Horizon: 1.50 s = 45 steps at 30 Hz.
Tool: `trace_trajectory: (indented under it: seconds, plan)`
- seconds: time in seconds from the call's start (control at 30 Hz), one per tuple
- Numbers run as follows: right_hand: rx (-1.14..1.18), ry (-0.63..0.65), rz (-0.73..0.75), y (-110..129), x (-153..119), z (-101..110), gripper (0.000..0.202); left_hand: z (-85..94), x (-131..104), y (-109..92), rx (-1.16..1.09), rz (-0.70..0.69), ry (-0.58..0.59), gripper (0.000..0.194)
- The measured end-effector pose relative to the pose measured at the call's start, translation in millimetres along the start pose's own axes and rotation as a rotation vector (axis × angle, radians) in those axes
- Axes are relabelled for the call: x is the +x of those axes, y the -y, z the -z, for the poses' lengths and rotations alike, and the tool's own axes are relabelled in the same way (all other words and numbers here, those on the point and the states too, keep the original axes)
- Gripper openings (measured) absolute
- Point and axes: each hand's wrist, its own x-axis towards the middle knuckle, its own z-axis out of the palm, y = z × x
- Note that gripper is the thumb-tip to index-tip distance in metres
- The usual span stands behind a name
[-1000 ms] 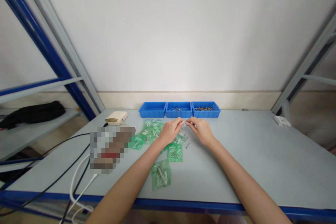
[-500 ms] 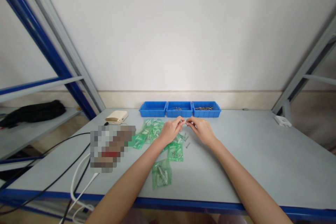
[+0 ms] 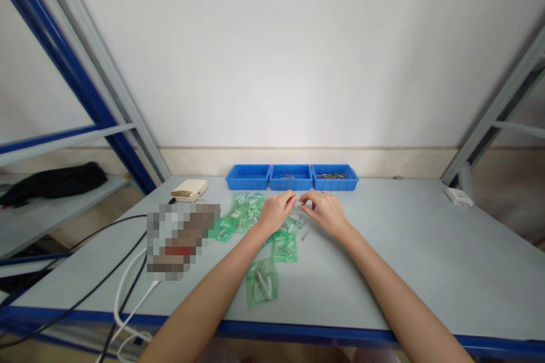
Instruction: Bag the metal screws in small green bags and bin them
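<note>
My left hand (image 3: 277, 211) is closed, fingertips pinched together, over the pile of small green plastic bags (image 3: 244, 212). What it grips is too small to make out. Facing it, my right hand (image 3: 326, 210) pinches what looks like a thin screw (image 3: 298, 202) between thumb and forefinger; it points toward the left fingertips. Loose screws (image 3: 304, 235) lie on the table just below the right hand. Nearer to me are a green bag of screws (image 3: 285, 247) and another green bag (image 3: 262, 282) with white plugs and metal pieces inside.
Behind my hands stand three blue bins: the left bin (image 3: 247, 185), the middle bin (image 3: 291, 185) with a few screws, and the right bin (image 3: 335, 185) with many. A cream-coloured box (image 3: 190, 189) and cables (image 3: 123, 283) are on the left. A white adapter (image 3: 458, 197) sits far right.
My right hand's fingers have shifted and spread slightly, with the thin piece now tilted between the hands. The left hand has barely moved. Bags and bins are unchanged.
</note>
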Motion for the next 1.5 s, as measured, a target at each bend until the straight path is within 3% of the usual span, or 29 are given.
trace_trajectory:
  seconds: [0.33, 0.53, 0.8, 1.07, 1.3, 1.5]
  plan:
    - [-0.059, -0.010, -0.014, -2.9, 0.5, 0.3, 0.025, -0.9, 0.8, 1.4, -0.010, -0.005, 0.045, 0.033]
    - [-0.078, 0.011, 0.026, -1.9, 0.2, -1.5, 0.019, 1.7, -0.1, -2.9, 0.017, 0.001, 0.033, 0.034]
    - [-0.105, 0.026, 0.025, -1.2, 0.9, 0.1, 0.026, 1.7, 0.7, -1.7, -0.013, -0.011, 0.037, 0.027]
    - [-0.046, 0.019, 0.029, -0.9, 0.7, -2.2, 0.015, 1.5, 0.2, -2.0, 0.024, 0.010, 0.032, 0.033]
    - [-0.063, 0.008, 0.010, -1.8, 1.4, -1.5, 0.024, 1.4, 0.9, -1.5, -0.040, -0.014, 0.062, 0.027]
    - [-0.024, 0.007, 0.024, -0.3, 0.9, -0.3, 0.017, 1.2, -0.1, -0.6, 0.028, -0.022, 0.008, 0.033]
